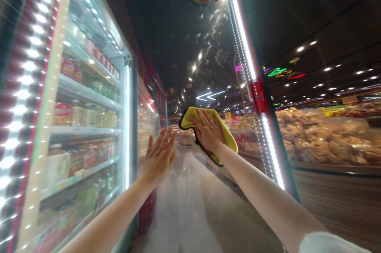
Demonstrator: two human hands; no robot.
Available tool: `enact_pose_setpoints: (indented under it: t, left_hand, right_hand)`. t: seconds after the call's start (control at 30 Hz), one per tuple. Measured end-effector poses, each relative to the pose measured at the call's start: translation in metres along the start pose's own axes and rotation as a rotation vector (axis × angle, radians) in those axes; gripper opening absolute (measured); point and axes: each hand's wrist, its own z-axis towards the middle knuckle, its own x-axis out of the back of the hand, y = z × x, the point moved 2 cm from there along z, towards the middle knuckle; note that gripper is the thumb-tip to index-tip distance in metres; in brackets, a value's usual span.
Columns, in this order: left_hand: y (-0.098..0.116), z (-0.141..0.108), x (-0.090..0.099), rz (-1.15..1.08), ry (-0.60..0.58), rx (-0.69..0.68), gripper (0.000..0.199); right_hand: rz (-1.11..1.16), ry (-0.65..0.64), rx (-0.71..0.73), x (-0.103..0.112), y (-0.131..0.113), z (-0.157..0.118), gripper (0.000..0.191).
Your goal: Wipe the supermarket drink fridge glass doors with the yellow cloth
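A glass door (208, 58) with a lit strip along its right frame stands in front of me. My right hand (208, 132) lies on a yellow cloth (228, 136) with a dark edge, which is spread against the glass. The fingers of that hand are stretched over the cloth. To its left, my left hand (158, 158) is raised near the glass with its fingers extended and nothing in it. Whether the left palm touches the glass I cannot tell.
At the left is a lit refrigerated cabinet with packaged goods on its shelves (86, 131). A red handle piece (260, 97) sits on the door frame. Beyond the door at the right is a display of bagged goods (327, 138).
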Motion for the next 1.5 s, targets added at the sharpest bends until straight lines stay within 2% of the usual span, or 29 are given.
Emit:
enact_pose_setpoints:
  t: [0.1, 0.2, 0.23, 0.3, 0.37, 0.4, 0.47, 0.53, 0.63, 0.7, 0.77, 0.8, 0.93, 1.0, 1.07, 1.23, 1.3, 1.37, 1.5]
  left_hand:
    - [0.013, 0.010, -0.004, 0.014, 0.007, -0.032, 0.070]
    - [0.023, 0.012, -0.009, 0.036, 0.040, -0.065, 0.070]
    - [0.027, 0.013, -0.011, 0.038, 0.052, -0.076, 0.071]
    - [0.036, 0.018, -0.016, 0.033, 0.069, -0.094, 0.071]
    - [0.045, 0.026, -0.022, 0.022, 0.078, -0.099, 0.072]
    - [0.050, 0.031, -0.024, 0.020, 0.084, -0.099, 0.072]
    - [0.058, 0.038, -0.028, 0.019, 0.107, -0.098, 0.072]
    - [0.064, 0.042, -0.030, 0.020, 0.142, -0.096, 0.073]
    - [0.068, 0.043, -0.031, -0.001, 0.167, -0.083, 0.073]
    - [0.071, 0.045, -0.032, -0.034, 0.168, -0.068, 0.072]
    - [0.077, 0.050, -0.034, -0.070, 0.170, -0.060, 0.071]
    - [0.081, 0.053, -0.036, -0.085, 0.170, -0.062, 0.071]
    - [0.098, 0.065, -0.042, -0.114, 0.152, -0.085, 0.072]
    - [0.103, 0.067, -0.044, -0.111, 0.150, -0.085, 0.072]
    - [0.105, 0.067, -0.045, -0.102, 0.153, -0.080, 0.072]
    - [0.105, 0.066, -0.048, -0.053, 0.159, -0.080, 0.069]
    - [0.105, 0.067, -0.049, -0.034, 0.165, -0.090, 0.070]
    - [0.105, 0.068, -0.049, -0.026, 0.176, -0.099, 0.071]
    - [0.106, 0.069, -0.048, -0.037, 0.165, -0.088, 0.072]
  right_hand:
    - [-0.013, 0.074, -0.190, 0.009, 0.033, 0.006, 0.050]
    - [-0.041, 0.149, -0.413, 0.009, 0.046, -0.028, 0.051]
    - [-0.045, 0.143, -0.409, 0.007, 0.042, -0.038, 0.052]
    - [-0.030, 0.083, -0.273, 0.005, 0.030, -0.045, 0.052]
    - [-0.005, 0.018, -0.115, 0.006, 0.024, -0.031, 0.051]
    - [-0.001, 0.003, -0.082, 0.008, 0.027, -0.019, 0.051]
    - [-0.015, 0.011, -0.115, 0.014, 0.047, 0.004, 0.052]
    - [-0.042, 0.056, -0.231, 0.018, 0.076, 0.010, 0.052]
    - [-0.084, 0.174, -0.448, 0.016, 0.114, -0.023, 0.052]
    - [-0.104, 0.231, -0.508, 0.012, 0.128, -0.050, 0.052]
    - [-0.111, 0.241, -0.466, 0.010, 0.139, -0.059, 0.052]
    - [-0.112, 0.233, -0.427, 0.011, 0.145, -0.053, 0.051]
    - [-0.100, 0.208, -0.352, 0.029, 0.179, 0.000, 0.051]
    - [-0.105, 0.200, -0.341, 0.037, 0.192, 0.012, 0.051]
    - [-0.124, 0.201, -0.327, 0.038, 0.194, -0.003, 0.050]
    - [-0.152, 0.178, -0.348, 0.022, 0.180, -0.108, 0.055]
    - [-0.131, 0.168, -0.324, 0.023, 0.178, -0.135, 0.057]
    - [-0.106, 0.188, -0.279, 0.035, 0.181, -0.135, 0.057]
    - [-0.195, 0.188, -0.182, 0.071, 0.196, -0.083, 0.052]
